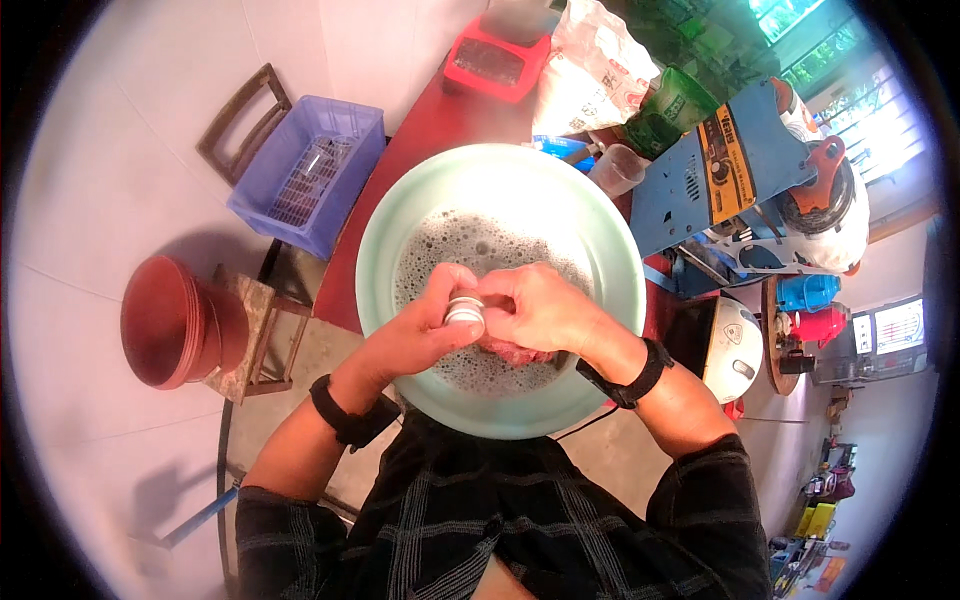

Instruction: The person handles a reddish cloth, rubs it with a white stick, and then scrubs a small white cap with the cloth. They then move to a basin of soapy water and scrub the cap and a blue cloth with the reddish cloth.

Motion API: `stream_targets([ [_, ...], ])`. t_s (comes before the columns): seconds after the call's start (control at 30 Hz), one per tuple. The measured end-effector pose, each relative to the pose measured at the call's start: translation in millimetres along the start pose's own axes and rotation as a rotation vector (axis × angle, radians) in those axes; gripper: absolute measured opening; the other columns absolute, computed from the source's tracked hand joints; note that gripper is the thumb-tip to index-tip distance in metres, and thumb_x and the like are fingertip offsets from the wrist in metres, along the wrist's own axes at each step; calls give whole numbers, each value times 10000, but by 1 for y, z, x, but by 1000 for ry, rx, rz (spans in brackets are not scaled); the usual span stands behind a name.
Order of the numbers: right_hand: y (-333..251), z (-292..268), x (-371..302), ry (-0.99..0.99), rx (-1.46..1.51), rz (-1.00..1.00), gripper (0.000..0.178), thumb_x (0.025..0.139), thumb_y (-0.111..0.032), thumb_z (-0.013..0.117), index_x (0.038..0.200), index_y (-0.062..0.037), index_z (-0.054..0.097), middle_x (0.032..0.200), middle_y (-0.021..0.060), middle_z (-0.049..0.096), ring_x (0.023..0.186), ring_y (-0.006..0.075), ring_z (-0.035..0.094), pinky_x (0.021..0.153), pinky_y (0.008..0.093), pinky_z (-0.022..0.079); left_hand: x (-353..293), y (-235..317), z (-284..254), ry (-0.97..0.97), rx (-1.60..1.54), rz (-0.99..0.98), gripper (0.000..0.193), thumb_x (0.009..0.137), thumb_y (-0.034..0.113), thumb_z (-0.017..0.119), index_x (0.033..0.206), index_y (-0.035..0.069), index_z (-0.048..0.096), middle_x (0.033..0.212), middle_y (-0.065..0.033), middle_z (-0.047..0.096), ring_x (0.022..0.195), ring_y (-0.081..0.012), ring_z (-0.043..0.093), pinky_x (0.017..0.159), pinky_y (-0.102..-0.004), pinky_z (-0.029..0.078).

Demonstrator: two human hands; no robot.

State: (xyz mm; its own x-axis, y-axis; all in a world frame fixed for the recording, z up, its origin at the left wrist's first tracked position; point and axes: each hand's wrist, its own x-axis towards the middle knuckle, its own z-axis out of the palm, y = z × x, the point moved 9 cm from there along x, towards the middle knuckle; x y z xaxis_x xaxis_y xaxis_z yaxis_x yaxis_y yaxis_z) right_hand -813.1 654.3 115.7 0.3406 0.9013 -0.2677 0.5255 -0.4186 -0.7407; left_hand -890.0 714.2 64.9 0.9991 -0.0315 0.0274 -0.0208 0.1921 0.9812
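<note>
Both my hands are together over a pale green basin [400,215] of foamy, soapy water [430,245]. My left hand [430,325] is closed round a small white, ringed cylindrical piece [464,308], its round end facing me. Against it presses my right hand [545,310], with fingers bent and pinched together. A pinkish-red, rough-looking cloth [518,351] shows below the right hand, bunched just over the suds. The fingertips partly cover where the cloth meets the white piece.
The basin rests on a red table [425,125]. A purple crate [305,170] and dark red buckets [180,320] stand left. Behind are a red tray [497,60], a white sack [590,65] and a clear cup [617,170]. A blue machine [700,170] and white helmet [733,350] stand right.
</note>
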Motion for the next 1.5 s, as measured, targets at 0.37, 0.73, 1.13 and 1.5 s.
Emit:
stream_targets([
  [0.37, 7, 0, -1, 92, 36, -71, 246, 805, -201, 573, 892, 11, 663, 803, 232, 663, 769, 408, 660, 710, 463, 525, 0, 1, 1, -27, 94, 77, 458, 906, 200, 641, 1235, 69, 350, 1064, -38, 462, 976, -105, 457, 857, -276, 416],
  [0.73, -6, 4, -8, 27, 161, -10, 204, 804, -113, 611, 979, -9, 610, 785, 199, 683, 743, 339, 691, 691, 408, 537, -3, -2, -8, 54, -217, -23, 475, 866, 246, 704, 1196, 101, 395, 1024, 5, 461, 925, -85, 460, 806, -242, 402],
  [1.13, 2, 8, -1, 53, 78, -29, 197, 834, -146, 592, 960, 5, 592, 824, 208, 683, 773, 380, 679, 702, 436, 531, -1, -4, -8, 42, -176, -39, 478, 859, 267, 700, 1187, 103, 394, 1016, 3, 470, 905, -87, 464, 783, -242, 404],
  [1.5, -8, 5, -2, 177, 147, -130, 189, 870, -147, 544, 964, 15, 567, 831, 236, 675, 793, 409, 670, 728, 462, 527, 0, -10, -13, 105, -414, -80, 437, 908, 236, 623, 1236, 97, 370, 1079, -27, 461, 994, -104, 448, 853, -275, 415],
])
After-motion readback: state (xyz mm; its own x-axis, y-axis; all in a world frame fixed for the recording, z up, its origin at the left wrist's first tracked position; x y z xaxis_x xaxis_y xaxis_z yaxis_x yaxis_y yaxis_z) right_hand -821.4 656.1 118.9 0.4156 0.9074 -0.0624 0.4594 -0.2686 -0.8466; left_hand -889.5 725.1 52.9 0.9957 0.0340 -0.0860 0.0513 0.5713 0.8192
